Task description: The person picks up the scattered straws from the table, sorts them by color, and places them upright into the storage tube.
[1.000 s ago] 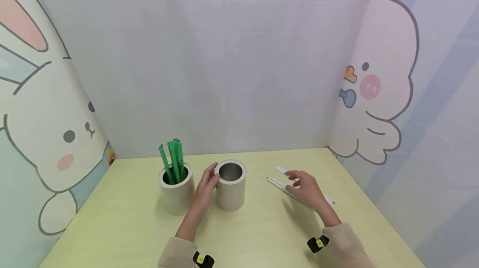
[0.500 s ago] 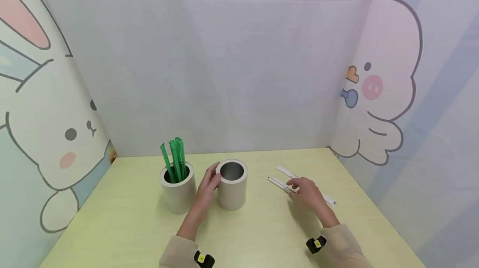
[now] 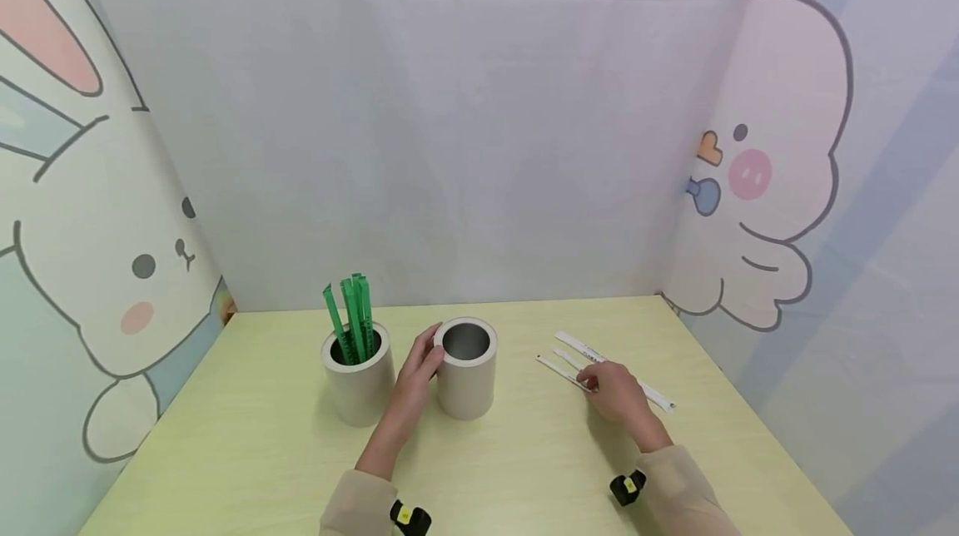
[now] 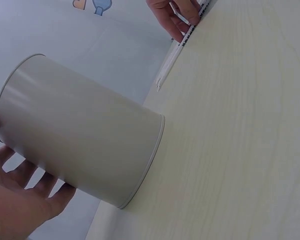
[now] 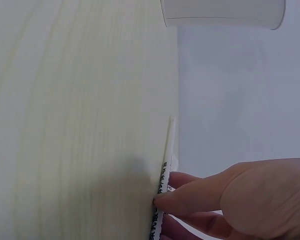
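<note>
My left hand (image 3: 410,382) grips a beige cylindrical holder (image 3: 466,378), thumb by its rim and fingers curled against its side. The holder stands upright, its grey inside showing no contents. At the right, my right hand (image 3: 618,390) pinches a slim white printed packet (image 5: 166,162) between thumb and fingers. It looks like a paper-wrapped straw and lies along the tabletop. Just beyond lie a short white strip (image 3: 567,357), partly hidden by the hand, and a longer white packet (image 3: 655,397). Black print marks the pinched packet in the right wrist view.
A second beige holder (image 3: 360,394) stands to the left, close to my left forearm, with several green slim packets (image 3: 355,315) upright in it. The pale wood-grain table (image 3: 247,428) ends at a grey cloth backdrop (image 3: 449,145). Cartoon-printed cloth flanks both sides.
My right hand has lowered and closed its fingers on the nearest white packet, shifting it slightly. The left hand stays on the holder. The view has shifted a little.
</note>
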Tool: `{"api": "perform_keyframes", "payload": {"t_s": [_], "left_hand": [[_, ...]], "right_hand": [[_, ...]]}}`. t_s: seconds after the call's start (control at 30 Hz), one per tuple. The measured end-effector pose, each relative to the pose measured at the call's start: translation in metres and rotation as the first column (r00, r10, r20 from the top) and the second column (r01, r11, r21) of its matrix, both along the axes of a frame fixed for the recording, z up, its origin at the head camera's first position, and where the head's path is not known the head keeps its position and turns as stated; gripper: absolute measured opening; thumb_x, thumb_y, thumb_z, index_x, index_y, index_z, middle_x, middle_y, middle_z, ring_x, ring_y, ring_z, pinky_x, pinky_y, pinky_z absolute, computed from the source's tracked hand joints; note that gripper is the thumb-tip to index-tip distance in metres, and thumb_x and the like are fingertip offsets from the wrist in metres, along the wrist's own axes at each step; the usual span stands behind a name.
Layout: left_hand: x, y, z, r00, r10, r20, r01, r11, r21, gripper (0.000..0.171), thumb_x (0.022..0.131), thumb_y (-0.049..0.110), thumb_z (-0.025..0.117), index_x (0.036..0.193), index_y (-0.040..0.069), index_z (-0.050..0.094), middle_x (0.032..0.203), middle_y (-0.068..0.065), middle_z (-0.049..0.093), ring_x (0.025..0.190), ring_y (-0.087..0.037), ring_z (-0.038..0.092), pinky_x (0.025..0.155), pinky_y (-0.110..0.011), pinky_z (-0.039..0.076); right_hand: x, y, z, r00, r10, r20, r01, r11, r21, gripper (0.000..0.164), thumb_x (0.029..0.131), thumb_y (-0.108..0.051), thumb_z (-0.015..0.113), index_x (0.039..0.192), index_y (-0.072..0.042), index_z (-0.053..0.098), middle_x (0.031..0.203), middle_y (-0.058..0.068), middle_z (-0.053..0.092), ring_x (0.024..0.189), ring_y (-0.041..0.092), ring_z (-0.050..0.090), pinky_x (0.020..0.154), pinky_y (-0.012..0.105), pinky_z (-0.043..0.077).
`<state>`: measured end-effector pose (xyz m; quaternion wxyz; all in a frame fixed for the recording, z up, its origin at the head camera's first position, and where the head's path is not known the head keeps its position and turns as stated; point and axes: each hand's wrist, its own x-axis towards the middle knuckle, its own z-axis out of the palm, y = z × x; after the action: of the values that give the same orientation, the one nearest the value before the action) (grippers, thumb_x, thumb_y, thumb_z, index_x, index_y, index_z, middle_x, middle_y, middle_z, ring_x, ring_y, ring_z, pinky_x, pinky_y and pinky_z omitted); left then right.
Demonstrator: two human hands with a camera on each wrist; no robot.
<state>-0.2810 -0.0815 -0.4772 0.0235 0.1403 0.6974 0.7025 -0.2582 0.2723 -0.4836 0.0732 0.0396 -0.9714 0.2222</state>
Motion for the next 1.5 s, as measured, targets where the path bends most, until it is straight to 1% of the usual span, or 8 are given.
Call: {"api": "perform_keyframes", "payload": {"t_s": [0.27, 0.57, 0.77, 0.87, 1.0, 1.1, 1.33, 1.5], "left_hand": [[0.000, 0.000, 0.000, 1.000, -0.003, -0.002, 0.003, 1.000, 0.002, 0.054, 0.116, 0.036, 0.044, 0.166, 0.019, 0.034, 0.170, -0.014, 0.033, 0.160, -0.036, 0.026, 0.128, -0.063, 0.023], [-0.002, 0.000, 0.000, 1.000, -0.002, -0.005, 0.002, 1.000, -0.004, 0.053, 0.116, 0.035, 0.044, 0.165, 0.019, 0.035, 0.170, -0.013, 0.033, 0.160, -0.036, 0.024, 0.128, -0.064, 0.022], [-0.002, -0.001, 0.000, 1.000, -0.011, -0.003, 0.011, 1.000, 0.004, 0.052, 0.116, 0.034, 0.044, 0.165, 0.019, 0.035, 0.170, -0.013, 0.033, 0.160, -0.036, 0.025, 0.128, -0.062, 0.023], [-0.003, -0.001, 0.000, 1.000, -0.022, -0.005, 0.022, 1.000, 0.010, 0.052, 0.116, 0.034, 0.044, 0.165, 0.018, 0.035, 0.171, -0.013, 0.032, 0.161, -0.035, 0.024, 0.129, -0.062, 0.023], [-0.002, -0.001, 0.000, 1.000, -0.017, -0.002, 0.017, 1.000, 0.007, 0.052, 0.116, 0.034, 0.044, 0.165, 0.019, 0.035, 0.170, -0.013, 0.034, 0.160, -0.036, 0.025, 0.128, -0.063, 0.023], [-0.002, -0.002, 0.001, 1.000, -0.013, 0.001, 0.013, 1.000, 0.004, 0.052, 0.116, 0.034, 0.044, 0.165, 0.019, 0.036, 0.170, -0.013, 0.035, 0.160, -0.036, 0.026, 0.128, -0.063, 0.023], [0.000, -0.002, 0.004, 1.000, -0.011, 0.007, 0.011, 1.000, -0.003, 0.052, 0.116, 0.034, 0.044, 0.165, 0.018, 0.035, 0.170, -0.013, 0.034, 0.160, -0.036, 0.026, 0.128, -0.063, 0.023], [-0.001, -0.002, 0.004, 1.000, -0.011, 0.008, 0.011, 1.000, -0.009, 0.052, 0.116, 0.035, 0.044, 0.165, 0.019, 0.035, 0.170, -0.012, 0.035, 0.160, -0.036, 0.027, 0.128, -0.063, 0.023]], "right_hand": [[-0.002, 0.000, 0.006, 0.999, 0.038, -0.014, -0.038, 0.999, -0.006, 0.033, 0.085, 0.017, 0.068, 0.104, -0.005, 0.082, 0.090, 0.006, 0.075, 0.084, 0.023, 0.069, 0.076, 0.047, 0.060], [-0.010, -0.025, 0.052, 0.991, 0.073, -0.114, -0.105, 0.946, -0.307, 0.034, 0.096, 0.005, 0.070, 0.127, -0.006, 0.076, 0.109, 0.010, 0.076, 0.094, 0.024, 0.073, 0.074, 0.033, 0.061], [-0.008, -0.067, 0.089, 0.980, 0.058, -0.191, -0.156, 0.820, -0.550, 0.038, 0.100, -0.003, 0.072, 0.138, -0.013, 0.071, 0.120, 0.012, 0.073, 0.108, 0.030, 0.071, 0.080, 0.030, 0.060], [-0.009, -0.088, 0.100, 0.969, 0.057, -0.239, -0.206, 0.716, -0.667, 0.039, 0.100, -0.001, 0.072, 0.137, -0.011, 0.070, 0.120, 0.014, 0.071, 0.106, 0.029, 0.070, 0.082, 0.030, 0.062], [-0.015, -0.112, 0.107, 0.944, 0.027, -0.330, -0.291, 0.542, -0.788, 0.040, 0.098, 0.002, 0.072, 0.137, -0.006, 0.069, 0.118, 0.017, 0.069, 0.104, 0.027, 0.069, 0.086, 0.030, 0.064], [-0.019, -0.127, 0.109, 0.919, -0.009, -0.393, -0.348, 0.448, -0.823, 0.040, 0.097, 0.004, 0.073, 0.137, -0.003, 0.069, 0.117, 0.016, 0.068, 0.102, 0.024, 0.069, 0.088, 0.032, 0.064], [-0.022, -0.155, 0.101, 0.889, -0.041, -0.456, -0.407, 0.381, -0.830, 0.039, 0.096, 0.005, 0.074, 0.134, -0.004, 0.070, 0.114, 0.013, 0.068, 0.101, 0.023, 0.069, 0.089, 0.033, 0.064], [-0.024, -0.165, 0.093, 0.893, -0.039, -0.447, -0.396, 0.401, -0.826, 0.038, 0.096, 0.003, 0.075, 0.133, -0.003, 0.070, 0.114, 0.016, 0.069, 0.100, 0.021, 0.070, 0.088, 0.029, 0.064]]}}
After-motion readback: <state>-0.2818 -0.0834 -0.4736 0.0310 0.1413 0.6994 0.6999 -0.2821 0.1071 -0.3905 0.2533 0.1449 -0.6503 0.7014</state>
